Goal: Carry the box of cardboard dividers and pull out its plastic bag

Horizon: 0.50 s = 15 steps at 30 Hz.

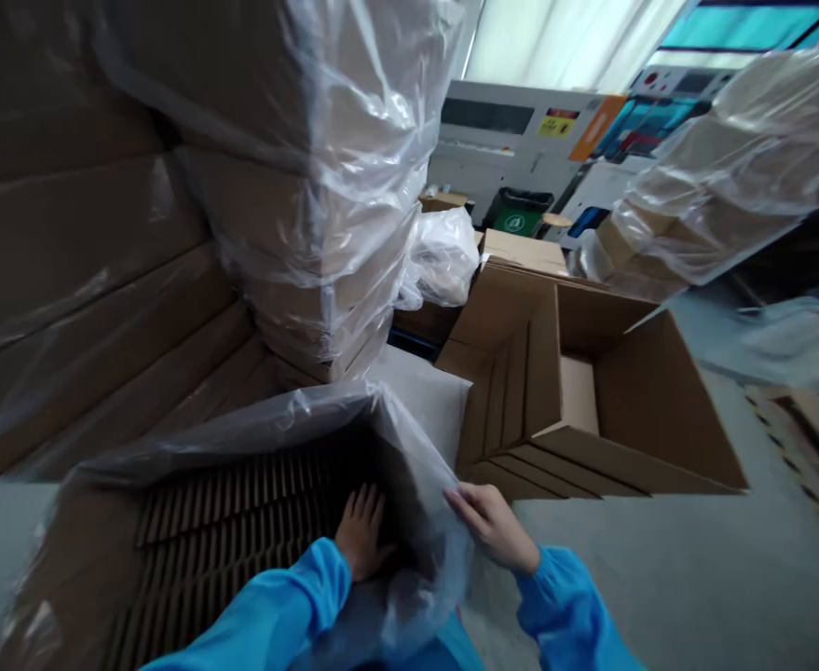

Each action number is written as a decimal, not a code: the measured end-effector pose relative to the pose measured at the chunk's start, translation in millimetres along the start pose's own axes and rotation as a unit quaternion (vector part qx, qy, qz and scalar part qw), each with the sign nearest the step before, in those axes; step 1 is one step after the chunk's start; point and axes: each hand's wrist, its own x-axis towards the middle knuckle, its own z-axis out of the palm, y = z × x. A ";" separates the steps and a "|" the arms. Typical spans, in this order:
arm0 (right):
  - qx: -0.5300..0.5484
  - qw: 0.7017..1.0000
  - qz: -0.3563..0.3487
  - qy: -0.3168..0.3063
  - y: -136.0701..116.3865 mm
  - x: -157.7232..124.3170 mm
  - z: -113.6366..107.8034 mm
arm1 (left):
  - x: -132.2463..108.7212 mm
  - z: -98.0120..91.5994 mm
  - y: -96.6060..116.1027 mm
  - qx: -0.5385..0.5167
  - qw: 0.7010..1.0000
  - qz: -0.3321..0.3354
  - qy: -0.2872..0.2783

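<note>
Left hand [361, 535] flat, fingers spread, reaching inside the plastic bag [409, 466] onto the stacked cardboard sheets [227, 531]. Right hand [494, 527] pinches the bag's edge. Beyond, an open carton [611, 401] stands empty-mouthed.

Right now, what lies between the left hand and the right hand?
In the head view, the clear plastic liner of the lined carton hangs between them: the left hand is inside it, the right hand grips it from outside.

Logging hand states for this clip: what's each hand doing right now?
Left hand: open, flat on the stacked cardboard inside the bag.
Right hand: gripping the plastic bag edge.
</note>
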 end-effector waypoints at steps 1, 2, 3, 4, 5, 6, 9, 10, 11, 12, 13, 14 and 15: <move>0.086 0.996 0.010 0.021 21.9 2.0 -9.9 | 9.9 5.0 4.9 0.010 1.000 -0.011 -0.018; 0.180 0.982 0.045 0.031 45.9 5.5 -16.6 | 17.7 4.5 10.9 0.019 0.999 -0.020 -0.040; 0.282 0.954 0.096 0.025 70.0 9.4 -19.5 | 23.3 -1.9 18.7 0.027 0.997 -0.033 -0.062; 0.383 0.911 0.153 0.000 92.2 12.4 -18.6 | 26.3 -13.6 28.9 0.031 0.994 -0.057 -0.088; 0.479 0.855 0.199 -0.030 110.3 13.4 -14.7 | 26.6 -29.6 41.7 0.030 0.989 -0.094 -0.114; 0.555 0.797 0.227 -0.073 123.1 11.9 -9.8 | 23.8 -48.2 57.3 0.022 0.981 -0.141 -0.134; 0.671 0.648 0.275 -0.232 129.5 -4.7 -4.0 | -3.3 -97.9 115.8 -0.038 0.960 -0.267 -0.075; 0.682 0.610 0.286 -0.285 124.8 -11.3 -7.7 | -18.0 -105.0 137.4 -0.060 0.958 -0.279 -0.022; 0.688 0.580 0.289 -0.327 119.3 -17.1 -13.6 | -34.7 -104.8 158.9 -0.074 0.958 -0.275 0.029; 0.688 0.561 0.279 -0.367 114.4 -21.6 -20.6 | -52.3 -96.8 179.9 -0.076 0.959 -0.267 0.064; 0.683 0.550 0.256 -0.406 111.3 -24.6 -27.5 | -69.7 -81.7 199.9 -0.067 0.958 -0.267 0.086; 0.670 0.550 0.223 -0.446 110.6 -25.8 -33.5 | -85.8 -60.9 218.6 -0.058 0.953 -0.278 0.103; 0.643 0.569 0.187 -0.478 112.3 -25.1 -38.1 | -99.8 -36.5 236.0 -0.057 0.945 -0.299 0.119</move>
